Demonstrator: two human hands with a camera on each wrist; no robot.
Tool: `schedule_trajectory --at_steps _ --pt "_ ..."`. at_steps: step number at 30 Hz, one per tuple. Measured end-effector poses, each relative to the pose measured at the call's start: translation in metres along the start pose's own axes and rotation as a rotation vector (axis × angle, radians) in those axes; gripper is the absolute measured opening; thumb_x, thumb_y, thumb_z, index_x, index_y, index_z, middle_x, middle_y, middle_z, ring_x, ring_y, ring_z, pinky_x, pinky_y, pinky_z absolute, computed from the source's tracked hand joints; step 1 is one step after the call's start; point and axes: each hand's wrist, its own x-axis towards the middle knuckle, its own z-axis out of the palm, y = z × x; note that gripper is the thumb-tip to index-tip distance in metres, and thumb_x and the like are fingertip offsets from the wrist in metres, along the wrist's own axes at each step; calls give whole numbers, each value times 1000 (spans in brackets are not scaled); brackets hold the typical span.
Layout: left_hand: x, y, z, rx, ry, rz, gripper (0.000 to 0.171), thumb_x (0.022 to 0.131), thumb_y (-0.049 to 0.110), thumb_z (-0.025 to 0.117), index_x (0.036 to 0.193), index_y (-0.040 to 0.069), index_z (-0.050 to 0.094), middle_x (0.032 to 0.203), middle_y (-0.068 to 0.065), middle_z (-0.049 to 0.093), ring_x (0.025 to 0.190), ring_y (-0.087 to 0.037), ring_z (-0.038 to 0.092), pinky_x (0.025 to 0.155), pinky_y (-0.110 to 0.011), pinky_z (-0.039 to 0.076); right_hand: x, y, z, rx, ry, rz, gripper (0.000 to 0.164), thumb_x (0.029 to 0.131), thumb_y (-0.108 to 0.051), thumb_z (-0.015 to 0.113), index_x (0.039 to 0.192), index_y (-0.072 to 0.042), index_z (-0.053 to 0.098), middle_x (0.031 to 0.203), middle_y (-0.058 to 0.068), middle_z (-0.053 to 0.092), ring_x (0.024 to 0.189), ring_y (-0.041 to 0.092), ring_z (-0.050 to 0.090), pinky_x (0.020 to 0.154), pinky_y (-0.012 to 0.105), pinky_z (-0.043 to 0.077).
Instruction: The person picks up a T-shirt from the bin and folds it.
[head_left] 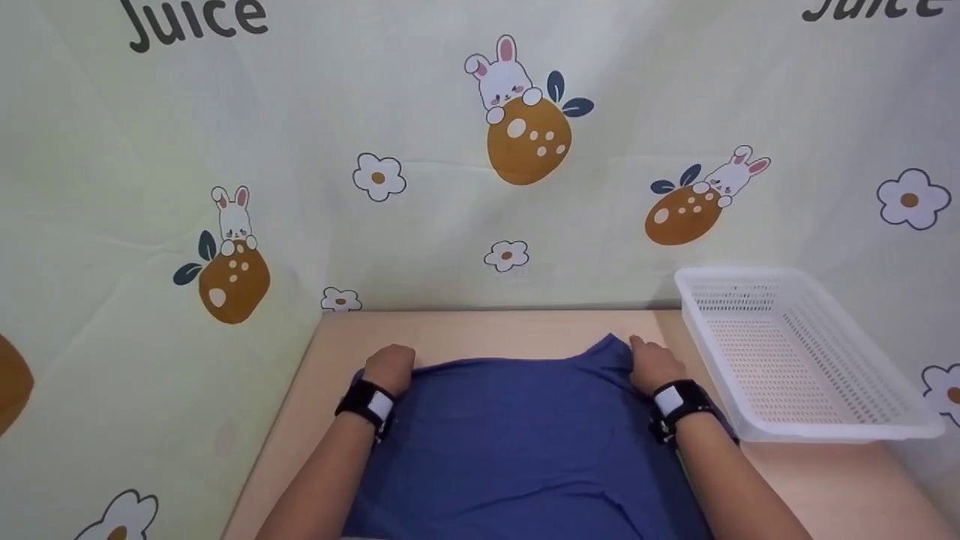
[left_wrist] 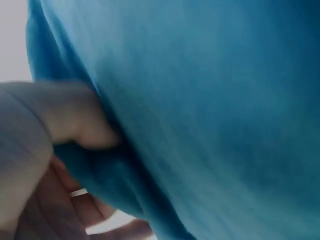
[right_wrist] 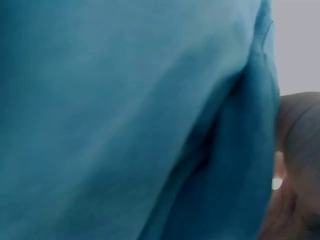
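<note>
A dark blue cloth (head_left: 517,427), soft and creased like a garment, spreads between both hands and runs down past the bottom of the head view. My left hand (head_left: 390,367) grips its far left corner. The left wrist view shows the thumb (left_wrist: 80,117) pressing into a fold, with the other fingers behind the fabric. At the far right corner my right hand (head_left: 655,366) holds the side edge, where a pointed flap sticks up beside it. In the right wrist view the cloth (right_wrist: 125,125) hangs in deep folds and hides most of those fingers.
A white perforated plastic basket (head_left: 817,431) stands at the right, just beyond the right wrist. Below lies a light wooden tabletop (head_left: 487,334). A pale curtain (head_left: 420,247) printed with rabbits, fruit and flowers encloses the back and sides.
</note>
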Motion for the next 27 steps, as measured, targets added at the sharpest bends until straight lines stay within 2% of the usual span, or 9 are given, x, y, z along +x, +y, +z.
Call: schedule_trajectory --at_steps 2,3,4,8,12,15,19,23,27 --pt "-1 1 -2 10 7 -35 18 81 -8 63 69 5 64 78 -16 70 70 -31 66 53 -50 54 -1 -1 -2 -23 13 18 21 86 -8 61 106 -3 67 103 23 69 89 43 66 73 65 49" --pt "-2 1 -3 14 11 -42 19 81 -9 63 68 6 64 78 -16 70 70 -30 66 53 -50 54 -2 0 -1 -39 38 8 10 85 -8 61 92 -6 68 95 19 71 83 40 66 70 64 49" --pt "-2 0 -4 15 18 -44 21 80 -9 63 67 6 62 77 -15 69 69 -29 66 53 -50 53 -2 1 -1 -46 72 -8 7 84 -7 61 80 -9 67 86 16 71 76 37 66 66 62 48" --pt "-2 -2 -9 1 76 23 26 77 -11 63 61 8 55 68 -10 64 63 -25 60 54 -44 51 -5 9 -2 -20 269 -111 20 74 2 61 61 -12 53 66 11 64 59 31 57 55 49 42" --pt "-5 -10 -13 -21 99 119 31 76 -10 62 60 12 47 60 -2 51 58 -18 46 53 -37 41 -11 18 -12 29 381 -164 25 71 6 62 63 -11 45 62 11 56 55 30 52 51 45 37" --pt "-14 -18 -17 -46 85 152 31 76 -9 62 63 14 46 62 1 46 59 -16 41 53 -34 37 -21 13 -20 42 380 -168 21 73 4 62 68 -11 49 67 12 56 60 30 53 53 45 40" --pt "-38 -26 -23 -89 69 149 29 78 -5 65 68 15 47 65 2 48 61 -15 43 56 -33 38 -45 -7 -26 49 358 -184 14 74 0 61 74 -10 53 71 10 54 64 29 54 55 44 42" --pt "-68 -30 -30 -136 61 142 32 79 0 69 68 19 45 63 7 44 60 -12 41 57 -28 36 -83 -28 -32 18 343 -217 17 73 -1 62 76 -12 49 65 7 53 59 25 53 51 41 40" --pt "-93 -34 -31 -226 51 167 36 78 0 67 65 21 42 60 14 35 57 -5 36 55 -21 31 -122 -33 -35 -4 309 -223 20 77 -1 63 82 -13 47 61 6 52 54 22 53 47 38 38"
